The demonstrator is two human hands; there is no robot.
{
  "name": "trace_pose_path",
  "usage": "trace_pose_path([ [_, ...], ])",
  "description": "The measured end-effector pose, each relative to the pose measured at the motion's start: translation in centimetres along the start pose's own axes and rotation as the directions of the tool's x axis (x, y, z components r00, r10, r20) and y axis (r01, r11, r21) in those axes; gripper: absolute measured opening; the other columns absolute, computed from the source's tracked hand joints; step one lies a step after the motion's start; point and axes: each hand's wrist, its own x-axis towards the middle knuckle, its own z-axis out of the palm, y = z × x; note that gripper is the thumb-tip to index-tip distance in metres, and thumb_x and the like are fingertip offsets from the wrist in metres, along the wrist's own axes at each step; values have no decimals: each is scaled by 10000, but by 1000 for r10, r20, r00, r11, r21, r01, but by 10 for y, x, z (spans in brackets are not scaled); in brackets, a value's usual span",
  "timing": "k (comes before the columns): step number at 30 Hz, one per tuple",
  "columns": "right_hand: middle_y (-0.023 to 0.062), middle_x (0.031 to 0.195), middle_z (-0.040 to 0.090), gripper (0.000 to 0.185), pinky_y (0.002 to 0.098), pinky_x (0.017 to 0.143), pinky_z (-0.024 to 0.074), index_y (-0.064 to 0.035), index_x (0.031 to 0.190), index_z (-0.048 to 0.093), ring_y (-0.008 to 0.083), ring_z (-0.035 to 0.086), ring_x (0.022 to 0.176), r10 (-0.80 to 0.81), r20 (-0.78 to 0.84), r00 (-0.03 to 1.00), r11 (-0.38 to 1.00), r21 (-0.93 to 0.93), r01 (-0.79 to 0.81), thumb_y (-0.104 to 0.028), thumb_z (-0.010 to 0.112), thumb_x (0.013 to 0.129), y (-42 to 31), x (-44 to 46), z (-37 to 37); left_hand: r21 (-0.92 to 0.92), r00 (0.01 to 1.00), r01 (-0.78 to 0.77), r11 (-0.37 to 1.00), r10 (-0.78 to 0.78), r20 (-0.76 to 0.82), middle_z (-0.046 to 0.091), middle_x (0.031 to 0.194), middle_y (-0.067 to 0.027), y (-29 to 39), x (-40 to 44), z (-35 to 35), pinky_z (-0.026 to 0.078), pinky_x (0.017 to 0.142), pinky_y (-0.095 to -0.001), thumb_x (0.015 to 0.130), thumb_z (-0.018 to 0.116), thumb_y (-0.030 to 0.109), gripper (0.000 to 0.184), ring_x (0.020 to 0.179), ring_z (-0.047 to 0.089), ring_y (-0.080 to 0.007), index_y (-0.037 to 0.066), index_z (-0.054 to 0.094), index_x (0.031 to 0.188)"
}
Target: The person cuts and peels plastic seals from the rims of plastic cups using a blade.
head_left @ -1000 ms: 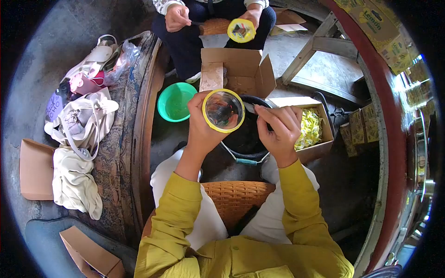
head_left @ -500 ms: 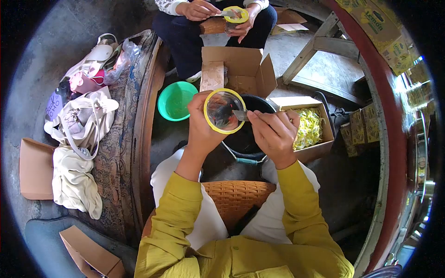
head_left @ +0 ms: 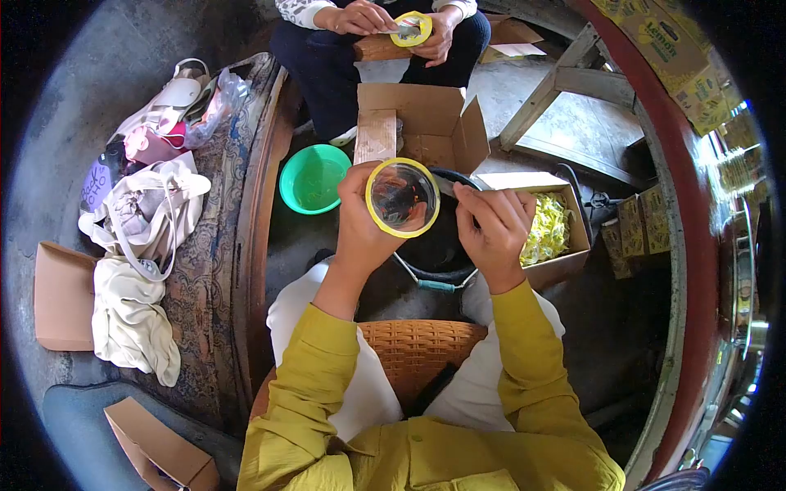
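Observation:
My left hand (head_left: 360,217) is wrapped round a clear plastic cup (head_left: 391,195) with a yellow rim, its mouth turned toward me. Reddish and dark patches show through the cup, but I cannot make out what they are. Between the fingertips of my right hand (head_left: 495,221) is a short, flat grey blade (head_left: 445,186), mostly hidden. Its end lies at the right side of the yellow rim. Beneath both hands stands a black bucket (head_left: 434,272) with a handle. Right of it, a cardboard box (head_left: 580,237) holds yellow strips (head_left: 544,229).
Opposite me, a seated person's hands (head_left: 434,45) hold another yellow-rimmed cup (head_left: 411,29) and a thin tool. An open cardboard box (head_left: 413,98) and a green basin (head_left: 295,196) stand ahead. Bags (head_left: 151,196) lie on the bench at left; a wooden frame (head_left: 540,94) stands right.
The blade has moved from over the cup's mouth to its right edge, as my right fingers shifted. The cup has moved slightly right. The other person's cup has tilted toward me.

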Motion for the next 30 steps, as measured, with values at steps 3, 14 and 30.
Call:
trace_pose_path([
  [3, -21, 701, 599, 216, 276, 610, 328, -101, 787, 677, 137, 521, 577, 1, -16, 1000, 999, 55, 0, 19, 672, 608, 0, 2, -2, 22, 1000, 5, 1000, -5, 8, 492, 1002, -119, -1, 1, -2, 483, 751, -299, 592, 803, 64, 690, 859, 581, -199, 33, 334, 1096],
  [14, -40, 745, 614, 192, 281, 574, 311, -96, 803, 681, 102, 509, 580, -110, 16, 994, 993, 32, 110, -37, 692, 621, -6, 1, -2, -2, 1000, -17, 1000, 17, -6, 493, 1001, -123, -2, 0, -2, 484, 749, -300, 590, 800, 56, 691, 860, 583, -202, 36, 329, 1095],
  [30, 51, 718, 606, 196, 266, 629, 422, -43, 841, 661, 159, 578, 623, 402, 139, 905, 839, 339, -425, 18, 671, 655, 11, -4, 6, 53, 998, 56, 997, -57, 18, 478, 1040, -128, 1, -1, -3, 468, 805, -319, 586, 808, 75, 725, 922, 560, -206, 28, 317, 1118],
])
